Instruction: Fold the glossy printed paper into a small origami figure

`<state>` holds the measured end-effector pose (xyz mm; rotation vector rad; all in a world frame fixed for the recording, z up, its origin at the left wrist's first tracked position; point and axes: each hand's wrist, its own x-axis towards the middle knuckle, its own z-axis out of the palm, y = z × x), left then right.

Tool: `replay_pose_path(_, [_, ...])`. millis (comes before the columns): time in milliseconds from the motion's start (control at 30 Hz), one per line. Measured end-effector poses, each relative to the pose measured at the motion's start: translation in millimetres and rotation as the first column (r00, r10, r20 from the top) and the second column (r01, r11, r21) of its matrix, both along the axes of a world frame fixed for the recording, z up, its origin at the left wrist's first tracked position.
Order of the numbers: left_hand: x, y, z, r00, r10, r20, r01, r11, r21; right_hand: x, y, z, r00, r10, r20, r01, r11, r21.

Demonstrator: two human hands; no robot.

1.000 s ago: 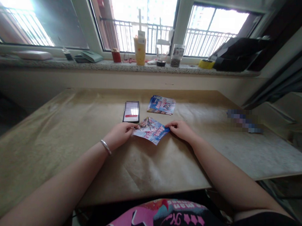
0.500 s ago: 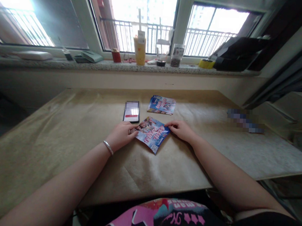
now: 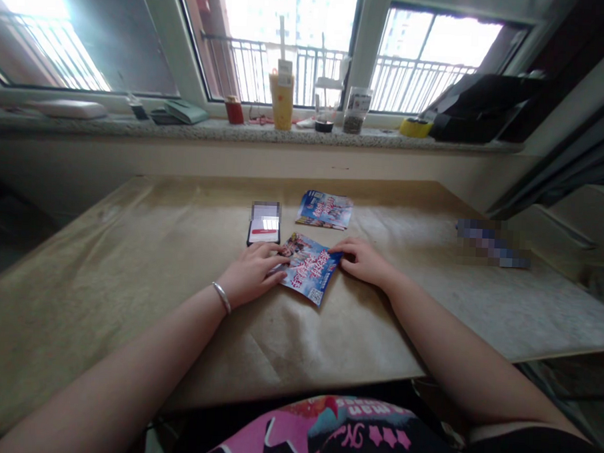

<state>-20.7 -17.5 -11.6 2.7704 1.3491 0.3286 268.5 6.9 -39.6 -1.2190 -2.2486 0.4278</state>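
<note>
A blue and pink printed flyer [image 3: 307, 270] lies turned at an angle on the table in front of me, with a QR code at its near corner. My left hand [image 3: 252, 271], a silver bangle at its wrist, rests over the flyer's left corner, fingers stretched and thumb apart. At the upper right corner, my right hand [image 3: 363, 261] has the flyer's edge between thumb and fingers. Behind it sits a small stack of similar flyers [image 3: 325, 209]. A phone [image 3: 265, 223] with a lit, partly blurred screen lies just beyond my left fingers.
The table [image 3: 128, 299] has a creased tan cover. On its right side lies a blurred dark bluish item [image 3: 491, 243]. Along the windowsill [image 3: 186, 132] stand a yellow cup [image 3: 281, 102], a red jar [image 3: 233, 110], clear containers, yellow tape [image 3: 415, 128] and a black box [image 3: 467, 120].
My left hand has slid right across the flyer's left corner, its fingers now straighter. The flyer has shifted and turned slightly, while my right hand stays at its corner.
</note>
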Motion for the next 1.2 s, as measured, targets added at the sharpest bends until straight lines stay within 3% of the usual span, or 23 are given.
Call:
replay_pose_path(200, [1,3,-6.5,0.978,-0.208,-0.004,0.207,0.972,0.112,-1,0,-1.3,1.000,0.020,0.019,-0.021,0.998,0.052])
replay_pose_path(433, [9,1,-10.0,0.902,-0.432,0.012,0.431,0.900,0.062,1,-3,3.1,0.996,0.088,0.002,-0.088,0.996,0.008])
replay_pose_path(667, [11,-3,-11.2,0.908,-0.417,0.036,0.416,0.908,0.039,4,1,-0.4,0.995,0.098,-0.030,-0.100,0.993,-0.065])
replay_pose_path(1000, [14,-4,-12.2,0.925,-0.368,0.096,0.368,0.930,0.013,0,4,-2.1,0.993,0.066,-0.094,-0.071,0.996,-0.053])
replay_pose_path(1200, [20,-7,-14.7,0.948,-0.314,0.049,0.315,0.949,-0.008,-3,6,0.4,0.993,0.052,-0.103,-0.060,0.996,-0.072])
